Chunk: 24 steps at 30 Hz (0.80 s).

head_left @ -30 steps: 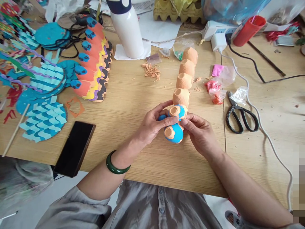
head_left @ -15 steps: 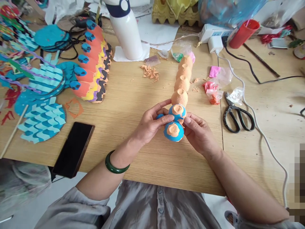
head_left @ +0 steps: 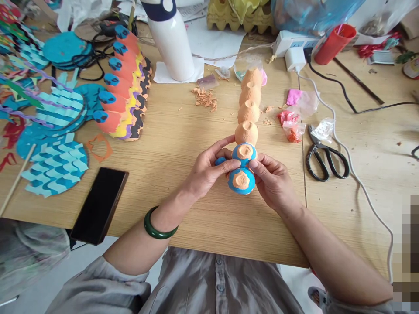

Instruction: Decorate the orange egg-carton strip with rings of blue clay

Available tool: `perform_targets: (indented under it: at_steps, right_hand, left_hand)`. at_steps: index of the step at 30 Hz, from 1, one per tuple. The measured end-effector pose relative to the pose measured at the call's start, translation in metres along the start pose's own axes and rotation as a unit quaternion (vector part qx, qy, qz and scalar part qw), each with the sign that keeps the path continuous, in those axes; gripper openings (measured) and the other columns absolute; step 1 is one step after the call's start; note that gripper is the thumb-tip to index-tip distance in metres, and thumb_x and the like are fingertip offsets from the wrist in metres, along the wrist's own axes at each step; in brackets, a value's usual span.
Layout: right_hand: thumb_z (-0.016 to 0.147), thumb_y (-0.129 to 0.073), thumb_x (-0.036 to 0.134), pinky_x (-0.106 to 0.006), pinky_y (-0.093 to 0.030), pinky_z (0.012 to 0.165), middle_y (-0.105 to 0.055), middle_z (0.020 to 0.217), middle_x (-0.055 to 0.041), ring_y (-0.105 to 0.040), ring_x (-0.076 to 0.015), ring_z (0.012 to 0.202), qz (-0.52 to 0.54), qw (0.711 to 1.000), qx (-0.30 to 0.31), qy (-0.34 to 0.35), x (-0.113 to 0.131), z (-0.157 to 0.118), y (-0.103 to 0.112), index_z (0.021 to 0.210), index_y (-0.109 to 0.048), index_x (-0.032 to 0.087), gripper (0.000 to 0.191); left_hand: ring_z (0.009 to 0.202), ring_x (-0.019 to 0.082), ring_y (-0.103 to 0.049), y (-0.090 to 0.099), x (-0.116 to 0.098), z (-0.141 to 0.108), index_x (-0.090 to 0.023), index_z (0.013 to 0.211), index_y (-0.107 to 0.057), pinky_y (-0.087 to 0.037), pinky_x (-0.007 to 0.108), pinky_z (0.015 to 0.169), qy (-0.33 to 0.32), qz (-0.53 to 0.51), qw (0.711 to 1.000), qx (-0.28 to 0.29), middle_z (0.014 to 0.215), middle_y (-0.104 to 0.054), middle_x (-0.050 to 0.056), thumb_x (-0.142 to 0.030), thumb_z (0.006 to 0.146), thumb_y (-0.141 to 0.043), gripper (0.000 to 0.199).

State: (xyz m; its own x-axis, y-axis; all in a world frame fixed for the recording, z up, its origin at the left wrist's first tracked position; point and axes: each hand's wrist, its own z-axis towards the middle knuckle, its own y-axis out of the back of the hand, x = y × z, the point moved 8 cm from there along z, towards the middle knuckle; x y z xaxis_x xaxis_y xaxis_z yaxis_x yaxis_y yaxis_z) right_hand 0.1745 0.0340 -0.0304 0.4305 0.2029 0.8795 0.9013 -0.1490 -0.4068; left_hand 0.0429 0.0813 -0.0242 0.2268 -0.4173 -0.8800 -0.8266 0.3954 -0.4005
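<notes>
Wood-grain table [head_left: 193,222] lies before us. We grip the near, partly blue-coated end of the knobbed orange row [head_left: 246,132] between left hand [head_left: 207,172] and right hand [head_left: 275,179], fingers closed on opposite flanks, thumbs on top, neither hand nearer; a blue lump [head_left: 220,161] sits at our left fingers. The row's long axis extends away from us, past scissors [head_left: 319,146] on the right, toward a clear plastic bag [head_left: 242,64].

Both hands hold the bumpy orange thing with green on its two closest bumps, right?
Not green: the head view shows blue stuff on the two closest bumps. The left hand and right hand do hold the bumpy orange thing.
</notes>
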Motion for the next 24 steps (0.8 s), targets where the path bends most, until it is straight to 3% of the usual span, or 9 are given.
perform_targets:
  at_steps: [7, 14, 19, 24]
  right_hand:
    - [0.074, -0.091, 0.052, -0.027, -0.057, 0.06, -0.071, 0.069, 0.004, -0.062, -0.0122, 0.059, 0.019, 1.0, -0.018, 0.003, 0.0, 0.0, 0.003, 0.076, -0.074, 0.025, 0.032]
    - [0.08, -0.082, 0.062, -0.03, -0.06, 0.063, -0.073, 0.074, 0.001, -0.066, -0.0155, 0.065, 0.067, 0.996, 0.048, -0.046, -0.004, 0.003, -0.007, 0.08, -0.075, 0.024, 0.039]
    - [0.074, -0.093, 0.046, -0.026, -0.06, 0.068, -0.075, 0.076, 0.0031, -0.068, -0.0123, 0.067, 0.07, 0.995, 0.04, -0.064, -0.006, 0.001, -0.006, 0.083, -0.076, 0.024, 0.029]
    - [0.069, -0.097, 0.046, -0.022, -0.057, 0.065, -0.076, 0.076, 0.0035, -0.067, -0.0098, 0.065, 0.053, 0.997, 0.028, -0.053, -0.005, 0.001, -0.004, 0.08, -0.075, 0.023, 0.033]
  left_hand:
    - [0.064, 0.008, -0.055, -0.002, 0.004, 0.0, -0.026, 0.135, -0.069, -0.042, 0.023, 0.059, 0.012, -0.013, 1.0, 0.005, 0.081, -0.066, -0.004, -0.033, 0.077, -0.089, 0.062]
    - [0.067, 0.008, -0.058, 0.003, 0.006, 0.004, -0.023, 0.133, -0.07, -0.043, 0.022, 0.061, 0.006, -0.037, 0.999, -0.018, 0.08, -0.066, -0.004, -0.036, 0.071, -0.093, 0.067]
    - [0.061, 0.007, -0.053, 0.003, 0.002, 0.004, -0.023, 0.133, -0.069, -0.039, 0.021, 0.055, -0.011, -0.017, 0.999, -0.025, 0.075, -0.061, -0.005, -0.035, 0.071, -0.094, 0.068]
    - [0.06, 0.007, -0.054, 0.003, 0.0, 0.002, -0.021, 0.137, -0.066, -0.041, 0.021, 0.054, -0.02, 0.007, 1.0, -0.019, 0.075, -0.061, -0.005, -0.037, 0.073, -0.092, 0.071]
